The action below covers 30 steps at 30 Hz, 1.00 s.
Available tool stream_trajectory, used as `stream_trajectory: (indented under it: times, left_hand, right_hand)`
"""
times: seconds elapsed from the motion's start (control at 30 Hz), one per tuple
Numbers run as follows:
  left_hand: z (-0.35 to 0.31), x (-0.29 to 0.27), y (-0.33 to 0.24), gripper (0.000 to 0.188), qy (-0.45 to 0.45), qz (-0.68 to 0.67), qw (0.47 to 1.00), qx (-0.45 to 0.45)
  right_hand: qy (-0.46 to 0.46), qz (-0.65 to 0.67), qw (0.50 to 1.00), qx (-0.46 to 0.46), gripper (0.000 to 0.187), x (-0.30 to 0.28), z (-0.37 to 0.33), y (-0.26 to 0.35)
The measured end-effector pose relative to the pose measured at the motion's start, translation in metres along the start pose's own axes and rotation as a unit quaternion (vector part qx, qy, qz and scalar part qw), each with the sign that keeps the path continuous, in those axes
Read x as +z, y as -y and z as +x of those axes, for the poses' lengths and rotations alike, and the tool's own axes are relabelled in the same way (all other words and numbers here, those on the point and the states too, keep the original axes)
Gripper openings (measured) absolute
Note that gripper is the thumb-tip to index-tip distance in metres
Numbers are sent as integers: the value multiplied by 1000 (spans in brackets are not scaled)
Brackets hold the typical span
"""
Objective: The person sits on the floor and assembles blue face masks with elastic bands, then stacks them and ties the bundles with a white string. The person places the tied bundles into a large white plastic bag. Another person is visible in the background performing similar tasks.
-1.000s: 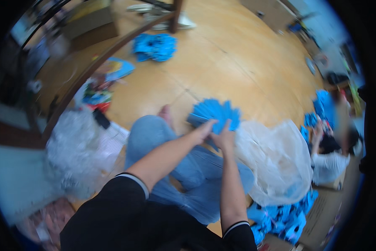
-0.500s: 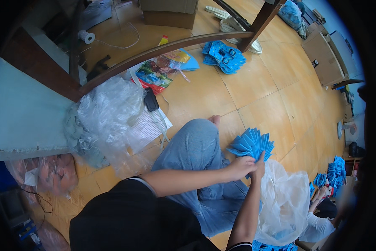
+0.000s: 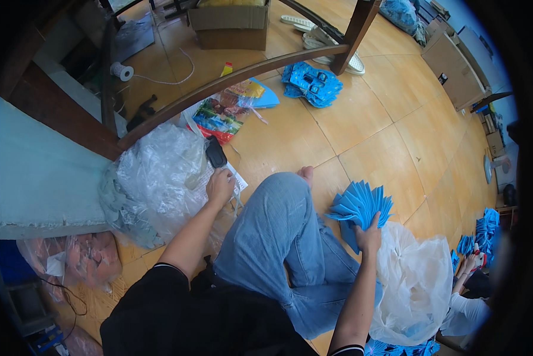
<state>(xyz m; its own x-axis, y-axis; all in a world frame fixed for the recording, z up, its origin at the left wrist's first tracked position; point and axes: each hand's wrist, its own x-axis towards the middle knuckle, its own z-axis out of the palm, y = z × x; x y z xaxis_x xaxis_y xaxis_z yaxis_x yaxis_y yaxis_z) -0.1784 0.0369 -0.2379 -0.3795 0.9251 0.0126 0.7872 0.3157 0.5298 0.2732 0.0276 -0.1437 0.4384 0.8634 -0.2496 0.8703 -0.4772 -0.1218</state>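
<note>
My right hand (image 3: 369, 238) grips a fanned stack of blue sheets (image 3: 361, 202), thumb laid along its near side. The pieces spread out above the floor, just right of my bent knee. Over on the left, my left hand (image 3: 220, 187) is down beside a small black object (image 3: 215, 153) and a white printed sheet (image 3: 238, 180). Its fingers look curled in, but whatever they pinch is hidden under the hand. Crumpled clear plastic (image 3: 160, 163) lies just left of that hand.
A white plastic bag (image 3: 412, 285) lies against my right forearm. Farther off sits another blue bundle (image 3: 313, 84) by the wooden frame's leg (image 3: 355, 35). Its curved rail (image 3: 219, 86) crosses the far left. At the right edge, another person's hands (image 3: 469, 263) work near blue pieces.
My left hand has left the blue stack and moved left to the black object and white sheet. My right hand keeps the stack in nearly the same place.
</note>
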Motion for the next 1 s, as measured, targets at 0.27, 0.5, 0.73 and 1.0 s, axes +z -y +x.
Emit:
stream_trajectory:
  times: [0.27, 0.5, 0.73, 1.0]
  left_hand:
    - [11, -69, -50, 9, -32, -440, 897, 0]
    - [20, -159, -134, 11, 135, -765, 628, 44]
    - [-1, -174, -172, 10, 181, -742, 644, 50]
    - [-59, -171, -163, 11, 258, -68, 897, 351]
  right_hand:
    - [2, 1, 1000, -11, 104, 0, 2, -1]
    - [8, -1, 1000, 6, 107, -3, 2, 1]
    - [16, 7, 1000, 10, 106, -7, -3, 4]
    - [36, 11, 999, 17, 101, -8, -2, 2]
